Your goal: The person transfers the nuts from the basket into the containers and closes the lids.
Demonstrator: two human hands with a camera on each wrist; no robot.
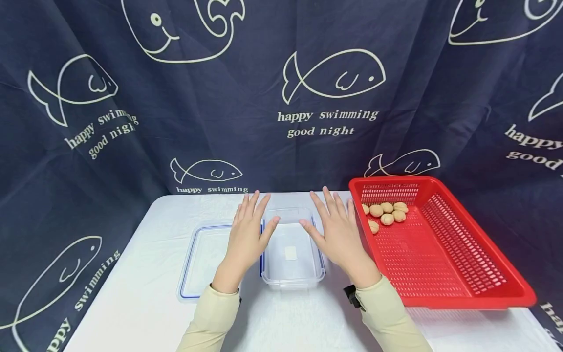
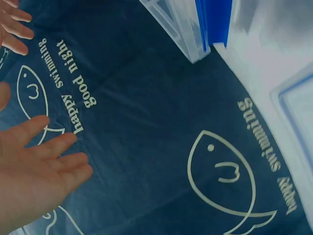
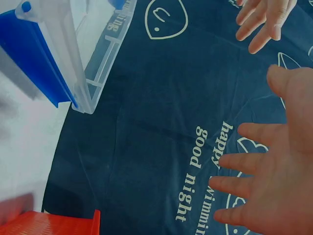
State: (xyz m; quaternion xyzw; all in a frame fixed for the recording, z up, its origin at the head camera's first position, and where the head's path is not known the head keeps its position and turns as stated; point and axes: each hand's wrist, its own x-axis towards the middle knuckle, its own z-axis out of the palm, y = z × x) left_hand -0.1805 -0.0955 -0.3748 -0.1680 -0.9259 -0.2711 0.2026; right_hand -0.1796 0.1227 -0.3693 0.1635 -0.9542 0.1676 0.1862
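Observation:
Both hands hover with spread fingers on either side of a clear plastic food container (image 1: 290, 266), which stands without its lid at the middle of the table. My left hand (image 1: 247, 234) is at the container's left edge, overlapping the lid in the head view; its straight fingers (image 2: 73, 174) hold nothing. On the other side, my right hand (image 1: 339, 233) is between the container and a red basket, likewise holding nothing, with its fingers (image 3: 234, 186) extended. The clear lid (image 1: 190, 266) with a blue seal lies flat to the left. Several walnuts (image 1: 387, 219) sit in the basket's far left corner.
The red perforated basket (image 1: 457, 293) takes up the table's right side, reaching its front right edge. A white cloth covers the table (image 1: 127, 293). Behind hangs a dark blue curtain (image 1: 259, 112) with fish drawings.

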